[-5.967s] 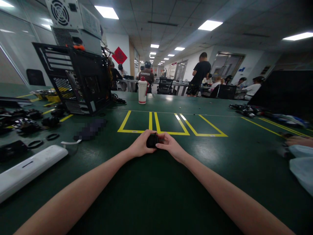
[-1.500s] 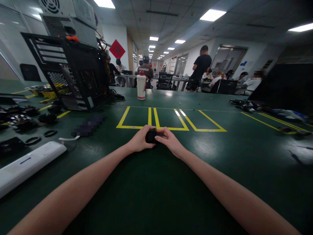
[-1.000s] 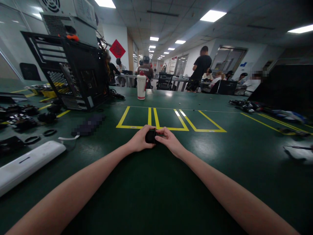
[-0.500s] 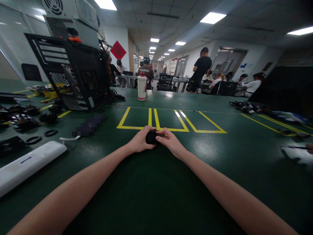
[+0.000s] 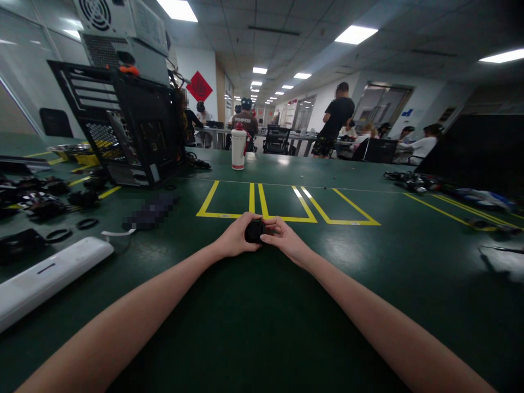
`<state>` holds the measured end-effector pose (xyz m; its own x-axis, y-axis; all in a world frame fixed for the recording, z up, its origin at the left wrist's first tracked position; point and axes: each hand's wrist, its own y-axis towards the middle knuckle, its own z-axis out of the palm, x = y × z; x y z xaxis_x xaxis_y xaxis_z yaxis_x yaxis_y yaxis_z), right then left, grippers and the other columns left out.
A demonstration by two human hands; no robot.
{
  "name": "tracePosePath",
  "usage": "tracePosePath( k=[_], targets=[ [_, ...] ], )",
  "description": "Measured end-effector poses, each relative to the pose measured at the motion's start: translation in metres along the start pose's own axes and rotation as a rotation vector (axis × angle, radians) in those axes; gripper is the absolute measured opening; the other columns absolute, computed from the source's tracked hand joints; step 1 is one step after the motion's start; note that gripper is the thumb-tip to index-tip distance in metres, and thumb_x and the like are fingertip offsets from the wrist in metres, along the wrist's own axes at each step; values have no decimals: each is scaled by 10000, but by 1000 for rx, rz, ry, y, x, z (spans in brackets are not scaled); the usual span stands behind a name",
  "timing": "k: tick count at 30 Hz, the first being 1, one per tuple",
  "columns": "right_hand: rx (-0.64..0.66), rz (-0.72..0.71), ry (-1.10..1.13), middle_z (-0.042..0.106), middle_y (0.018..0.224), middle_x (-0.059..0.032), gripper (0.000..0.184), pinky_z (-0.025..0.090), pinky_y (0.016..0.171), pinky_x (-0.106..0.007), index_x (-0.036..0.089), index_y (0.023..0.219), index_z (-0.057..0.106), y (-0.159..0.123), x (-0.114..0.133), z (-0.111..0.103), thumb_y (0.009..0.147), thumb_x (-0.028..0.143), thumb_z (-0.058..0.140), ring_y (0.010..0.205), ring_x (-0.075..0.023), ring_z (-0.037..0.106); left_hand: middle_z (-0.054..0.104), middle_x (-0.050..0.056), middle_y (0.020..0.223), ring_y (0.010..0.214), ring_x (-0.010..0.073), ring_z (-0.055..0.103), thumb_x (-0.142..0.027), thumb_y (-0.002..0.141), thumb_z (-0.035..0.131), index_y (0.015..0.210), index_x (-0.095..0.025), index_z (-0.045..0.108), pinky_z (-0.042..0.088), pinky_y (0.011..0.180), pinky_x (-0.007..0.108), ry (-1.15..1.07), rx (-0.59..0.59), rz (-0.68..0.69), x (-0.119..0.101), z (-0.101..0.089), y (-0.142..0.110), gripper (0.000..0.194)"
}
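Observation:
A small black block-like piece (image 5: 254, 231), too dark to make out in detail, is held just above or on the green table (image 5: 262, 316); I cannot tell which. My left hand (image 5: 237, 236) curls around its left side, thumb below and fingers over the top. From the right, my right hand (image 5: 282, 236) pinches the same piece at its edge with thumb and fingertips. Both hands are closed on it, and they hide part of its outline. Yellow tape outlines (image 5: 282, 219) lie on the table just beyond the hands.
A black computer case (image 5: 123, 125) with a metal power supply (image 5: 123, 33) on top stands at the left. Near it lie several black parts (image 5: 41, 196), black rings (image 5: 87, 224) and a white bar (image 5: 57, 278). A white cup (image 5: 238, 148) stands ahead; cables (image 5: 413, 179) lie at right.
The black piece has turned slightly, showing more of its face toward me. Both hands keep their grip. At the far right, another person's hand has left the view.

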<state>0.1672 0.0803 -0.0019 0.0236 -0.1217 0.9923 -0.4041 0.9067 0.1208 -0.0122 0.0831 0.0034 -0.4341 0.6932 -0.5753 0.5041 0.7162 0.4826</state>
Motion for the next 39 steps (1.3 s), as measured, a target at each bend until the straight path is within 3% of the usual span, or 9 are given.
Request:
tracePosePath(
  k=[5,11,17,22,29,35,39],
  targets=[
    [-21,-22,-19,533,937,-17,261,406,846,-378,225,886,507,-1,2,2,680,330,629,917,-164,521,493,55,1046,956,214,501,-191,610,662,1122,-198,393,402,832,355,15,10,2,-2,-2,0,578],
    [-45,-4,-40,538,972,-31,342,387,879,-389,223,993,525,0,-2,1,684,333,622,936,-168,521,490,54,1054,954,216,502,-208,611,669,1123,-206,395,402,831,368,5,14,-14,-1,-1,0,581],
    [-6,-52,15,540,1006,-11,349,395,884,-366,235,932,522,-2,-1,1,623,252,681,941,-159,533,493,55,1052,961,220,503,-202,613,667,1121,-205,395,404,832,371,-5,20,-29,-3,-2,0,576],
    [-59,-65,-26,547,952,-10,228,395,867,-353,215,881,533,-1,1,4,694,320,611,910,-146,518,498,52,1040,954,220,505,-203,611,668,1112,-200,401,403,831,369,8,13,-20,-4,-2,0,568],
    [-47,53,21,538,1014,-40,329,407,854,-373,205,980,542,0,1,3,686,331,618,921,-164,526,495,58,1050,955,216,503,-203,604,674,1121,-191,393,406,831,360,6,12,-22,-2,-1,1,588],
    [8,-46,15,537,1019,-12,333,398,882,-364,227,923,521,-3,2,1,629,247,676,938,-156,537,496,54,1043,965,222,501,-184,608,661,1110,-202,399,403,832,370,-7,13,-15,-3,-1,1,567],
    [-36,-63,-41,543,996,-16,262,395,878,-358,215,906,527,-3,3,3,682,304,627,925,-152,530,488,54,1054,964,221,501,-196,610,663,1121,-206,395,401,839,376,7,18,-22,-3,-2,0,576]
  ],
)
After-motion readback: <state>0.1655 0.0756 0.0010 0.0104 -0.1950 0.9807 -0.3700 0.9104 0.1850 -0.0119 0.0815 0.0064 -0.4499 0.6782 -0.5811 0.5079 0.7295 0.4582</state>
